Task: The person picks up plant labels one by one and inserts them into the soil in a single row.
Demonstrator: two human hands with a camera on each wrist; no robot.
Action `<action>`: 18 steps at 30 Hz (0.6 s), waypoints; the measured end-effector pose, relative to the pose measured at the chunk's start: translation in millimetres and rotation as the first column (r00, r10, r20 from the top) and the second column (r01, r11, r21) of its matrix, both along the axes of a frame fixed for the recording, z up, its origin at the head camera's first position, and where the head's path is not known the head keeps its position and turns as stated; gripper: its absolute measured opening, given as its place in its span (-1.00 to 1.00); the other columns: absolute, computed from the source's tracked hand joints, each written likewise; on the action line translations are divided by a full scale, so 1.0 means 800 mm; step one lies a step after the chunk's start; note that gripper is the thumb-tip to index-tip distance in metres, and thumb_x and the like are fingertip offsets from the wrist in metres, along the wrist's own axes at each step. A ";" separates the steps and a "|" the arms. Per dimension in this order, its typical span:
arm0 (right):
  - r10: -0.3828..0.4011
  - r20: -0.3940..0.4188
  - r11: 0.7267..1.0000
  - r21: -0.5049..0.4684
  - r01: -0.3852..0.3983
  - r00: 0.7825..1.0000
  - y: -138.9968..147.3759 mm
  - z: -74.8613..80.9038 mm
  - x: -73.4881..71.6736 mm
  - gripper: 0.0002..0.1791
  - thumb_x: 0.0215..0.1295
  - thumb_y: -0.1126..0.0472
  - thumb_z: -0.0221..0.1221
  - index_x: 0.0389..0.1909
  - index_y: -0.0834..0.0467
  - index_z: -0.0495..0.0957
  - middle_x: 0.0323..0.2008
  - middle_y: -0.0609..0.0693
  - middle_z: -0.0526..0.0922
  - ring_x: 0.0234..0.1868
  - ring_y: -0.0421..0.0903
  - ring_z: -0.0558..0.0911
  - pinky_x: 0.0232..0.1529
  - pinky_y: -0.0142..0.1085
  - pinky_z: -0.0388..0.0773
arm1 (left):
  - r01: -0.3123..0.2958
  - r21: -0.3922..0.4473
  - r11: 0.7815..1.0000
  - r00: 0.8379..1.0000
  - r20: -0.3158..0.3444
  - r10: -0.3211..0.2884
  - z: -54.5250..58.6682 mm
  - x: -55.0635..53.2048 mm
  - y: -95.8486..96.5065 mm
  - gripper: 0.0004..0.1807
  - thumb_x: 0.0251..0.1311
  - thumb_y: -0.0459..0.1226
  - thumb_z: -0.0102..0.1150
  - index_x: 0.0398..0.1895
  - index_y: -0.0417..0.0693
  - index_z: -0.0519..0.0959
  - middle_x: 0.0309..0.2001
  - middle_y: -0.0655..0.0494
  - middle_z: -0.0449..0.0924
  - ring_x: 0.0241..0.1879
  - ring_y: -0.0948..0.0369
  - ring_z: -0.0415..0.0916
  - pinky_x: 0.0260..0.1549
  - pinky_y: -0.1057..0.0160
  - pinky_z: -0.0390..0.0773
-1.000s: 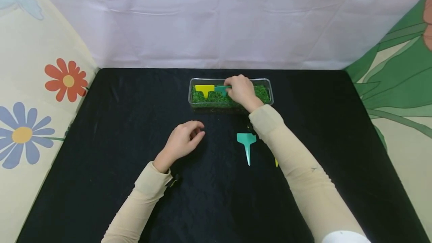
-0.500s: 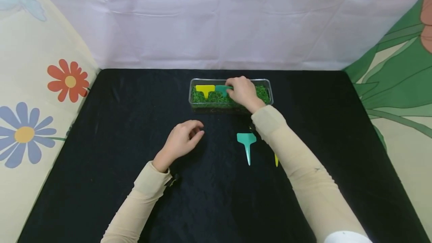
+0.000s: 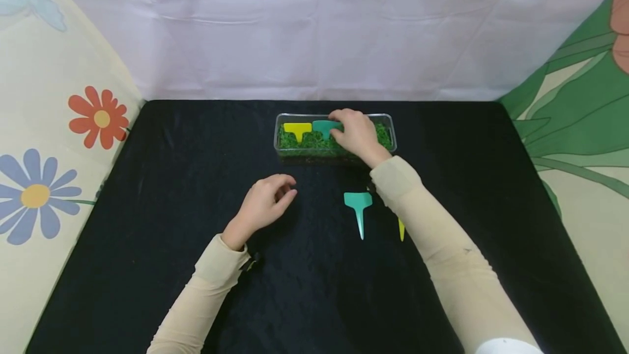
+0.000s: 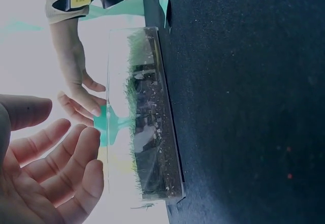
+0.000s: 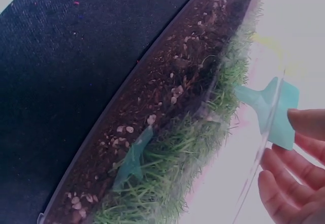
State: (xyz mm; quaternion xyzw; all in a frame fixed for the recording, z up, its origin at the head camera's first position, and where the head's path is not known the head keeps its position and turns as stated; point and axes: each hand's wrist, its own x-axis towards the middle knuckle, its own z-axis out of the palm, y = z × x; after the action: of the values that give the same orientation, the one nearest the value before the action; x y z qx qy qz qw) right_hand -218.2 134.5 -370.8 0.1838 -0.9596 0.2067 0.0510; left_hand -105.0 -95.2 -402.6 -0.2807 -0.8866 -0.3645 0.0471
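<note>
My right hand (image 3: pixel 358 134) is over the clear planter box (image 3: pixel 336 150), its thumb and fingers on either side of a teal T-shaped plant label (image 3: pixel 321 127). That label's stem goes down into the grass, as the right wrist view shows. Left of it a yellow plant label (image 3: pixel 297 127) stands upright in the grass (image 3: pixel 314 143). My left hand (image 3: pixel 265 201) holds nothing; its fingers hang loosely curled in front of the box. Another teal label (image 3: pixel 358 206) lies flat on the black cloth. The tip of a yellow label (image 3: pixel 401 229) pokes out beside my right sleeve, which hides the remainder.
Black cloth (image 3: pixel 196 168) covers the table, with a white curtain (image 3: pixel 236 37) behind it. Flower-patterned panels (image 3: pixel 44 102) flank both sides. Dark soil (image 5: pixel 152 97) with pale grains shows through the planter's wall, where a teal shape (image 5: pixel 133 163) also appears.
My right hand has shifted slightly right, exposing more of the teal label in the grass, whose top sits a little higher. The left hand has stayed in place.
</note>
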 end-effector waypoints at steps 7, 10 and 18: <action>-0.034 -0.168 0.996 -0.085 0.020 0.985 0.010 -0.002 0.014 -0.86 0.22 0.24 0.15 -0.29 0.22 0.60 -0.31 0.12 0.57 -0.36 0.02 0.54 -0.35 -0.15 0.46 | -0.002 -0.004 1.000 1.000 0.001 0.002 0.000 0.000 0.000 -0.82 0.15 -0.35 0.12 -0.20 -0.25 0.56 -0.42 0.08 0.54 -0.52 0.27 0.44 -0.52 0.31 0.46; -0.039 -0.221 0.992 -0.126 0.011 0.974 0.016 -0.003 0.018 -0.89 0.20 0.25 0.16 -0.35 0.22 0.60 -0.32 0.12 0.57 -0.37 0.02 0.54 -0.37 -0.14 0.44 | -0.005 -0.005 1.000 1.000 0.004 0.005 -0.001 -0.001 0.000 -0.82 0.15 -0.35 0.12 -0.20 -0.25 0.56 -0.42 0.08 0.54 -0.52 0.27 0.44 -0.51 0.31 0.46; -0.031 -0.277 0.988 -0.155 -0.013 0.960 0.030 0.001 0.034 -0.90 0.17 0.28 0.18 -0.38 0.24 0.61 -0.39 0.12 0.60 -0.42 0.02 0.55 -0.39 -0.14 0.45 | -0.005 -0.012 1.000 1.000 0.001 0.005 -0.002 -0.002 0.003 -0.83 0.15 -0.35 0.13 -0.21 -0.25 0.56 -0.43 0.09 0.54 -0.52 0.28 0.44 -0.51 0.32 0.46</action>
State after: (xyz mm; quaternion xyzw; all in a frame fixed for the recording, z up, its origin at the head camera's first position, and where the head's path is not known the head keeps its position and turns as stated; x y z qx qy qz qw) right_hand -191.4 158.9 -370.0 0.2021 -0.9247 0.2528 0.2005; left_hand -106.2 -93.2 -403.9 -0.2787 -0.8895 -0.3593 0.0458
